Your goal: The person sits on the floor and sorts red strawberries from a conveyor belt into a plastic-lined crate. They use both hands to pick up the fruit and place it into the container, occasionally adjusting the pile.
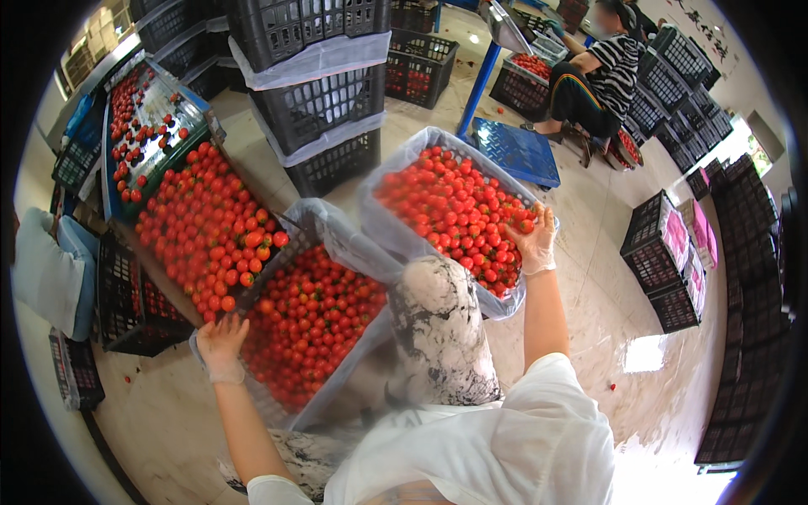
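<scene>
My gloved left hand (pixel 222 347) has its fingers apart at the lower edge of a tray of cherry tomatoes (pixel 211 221), with nothing seen in its grasp. Beside it, a lined crate (pixel 353 372) holds many cherry tomatoes (pixel 315 315) between my knees. My gloved right hand (pixel 538 243) is at the right corner of a second lined crate (pixel 388 237), also full of tomatoes (pixel 464 218). A single cherry tomato (pixel 525 225) sits between its thumb and fingers. My right knee (pixel 435 297) stands between the two crates.
A sloping sorting table (pixel 170 104) with scattered tomatoes adjoins the tray. Stacked black crates (pixel 315 107) stand ahead. Beyond the second crate is a blue platform scale (pixel 517 151). A person (pixel 606 69) sits by other tomato crates. More crates (pixel 659 252) stand at right.
</scene>
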The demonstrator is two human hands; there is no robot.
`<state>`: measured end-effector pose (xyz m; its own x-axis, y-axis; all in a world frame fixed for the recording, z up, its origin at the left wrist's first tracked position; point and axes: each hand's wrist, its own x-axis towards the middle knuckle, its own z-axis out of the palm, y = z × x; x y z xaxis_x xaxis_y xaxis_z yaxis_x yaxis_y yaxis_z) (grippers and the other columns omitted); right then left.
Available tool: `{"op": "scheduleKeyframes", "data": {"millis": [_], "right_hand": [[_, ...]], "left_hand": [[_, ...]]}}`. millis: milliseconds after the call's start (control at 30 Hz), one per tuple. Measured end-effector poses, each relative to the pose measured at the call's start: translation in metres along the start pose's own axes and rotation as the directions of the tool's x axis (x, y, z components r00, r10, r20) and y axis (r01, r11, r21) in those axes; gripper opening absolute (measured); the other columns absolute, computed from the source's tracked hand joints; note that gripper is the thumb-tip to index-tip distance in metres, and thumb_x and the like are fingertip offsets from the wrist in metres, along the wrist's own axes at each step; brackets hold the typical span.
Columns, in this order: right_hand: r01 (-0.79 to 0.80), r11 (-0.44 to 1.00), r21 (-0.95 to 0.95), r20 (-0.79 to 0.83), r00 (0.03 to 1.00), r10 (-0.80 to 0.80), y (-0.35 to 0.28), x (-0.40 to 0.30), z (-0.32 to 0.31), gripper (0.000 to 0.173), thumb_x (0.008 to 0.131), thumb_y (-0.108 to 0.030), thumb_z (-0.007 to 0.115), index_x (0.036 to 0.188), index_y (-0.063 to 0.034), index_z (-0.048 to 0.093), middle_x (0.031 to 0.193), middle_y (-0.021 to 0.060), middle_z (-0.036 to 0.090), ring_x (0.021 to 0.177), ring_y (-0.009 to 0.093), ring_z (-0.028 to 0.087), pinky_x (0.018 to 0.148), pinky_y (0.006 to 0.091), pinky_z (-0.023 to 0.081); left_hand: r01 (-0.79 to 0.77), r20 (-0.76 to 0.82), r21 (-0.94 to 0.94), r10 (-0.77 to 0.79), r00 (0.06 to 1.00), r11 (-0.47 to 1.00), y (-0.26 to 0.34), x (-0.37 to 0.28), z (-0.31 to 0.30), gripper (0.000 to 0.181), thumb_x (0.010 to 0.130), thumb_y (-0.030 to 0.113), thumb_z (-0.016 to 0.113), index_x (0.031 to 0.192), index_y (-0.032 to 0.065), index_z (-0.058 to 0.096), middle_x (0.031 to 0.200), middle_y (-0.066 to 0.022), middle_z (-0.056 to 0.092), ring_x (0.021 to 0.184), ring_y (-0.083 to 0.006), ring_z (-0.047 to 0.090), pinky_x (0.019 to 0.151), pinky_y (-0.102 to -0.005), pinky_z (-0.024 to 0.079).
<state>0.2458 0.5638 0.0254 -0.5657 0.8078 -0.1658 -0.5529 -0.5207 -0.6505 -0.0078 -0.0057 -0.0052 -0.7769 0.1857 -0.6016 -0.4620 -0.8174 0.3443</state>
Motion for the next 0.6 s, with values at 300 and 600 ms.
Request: {"op": "scheduleKeyframes", "data": {"millis": [300, 600], "right_hand": [[0.306, 0.247, -0.92, 0.257, 0.943, -0.212, 0.053, 0.007, 0.076, 0.04, 0.077, -0.018, 0.06, 0.113, -0.0036, 0.052, 0.119, 0.0117, 0.048, 0.112, 0.02, 0.042, 0.094, 0.0288, 0.033], [0.324, -0.654, -0.683, 0.314, 0.939, 0.137, 0.119, 0.011, 0.14, 0.039, 0.073, -0.03, 0.051, 0.109, -0.0147, 0.054, 0.12, 0.0067, 0.045, 0.117, 0.028, 0.031, 0.092, 0.0596, 0.026]], "left_hand": [[-0.004, -0.042, -0.008, 0.003, 0.999, 1.0, 0.008, 0.007, -0.013, 0.048, 0.067, 0.014, 0.053, 0.109, -0.0029, 0.036, 0.12, -0.0142, 0.035, 0.113, -0.0319, 0.035, 0.095, -0.0565, 0.024], [-0.021, -0.041, 0.03, 0.022, 0.999, 0.999, 0.006, 0.005, -0.004, 0.063, 0.068, 0.014, 0.051, 0.124, -0.0021, 0.026, 0.129, -0.0109, 0.029, 0.116, -0.0301, 0.033, 0.096, -0.0546, 0.024]]}}
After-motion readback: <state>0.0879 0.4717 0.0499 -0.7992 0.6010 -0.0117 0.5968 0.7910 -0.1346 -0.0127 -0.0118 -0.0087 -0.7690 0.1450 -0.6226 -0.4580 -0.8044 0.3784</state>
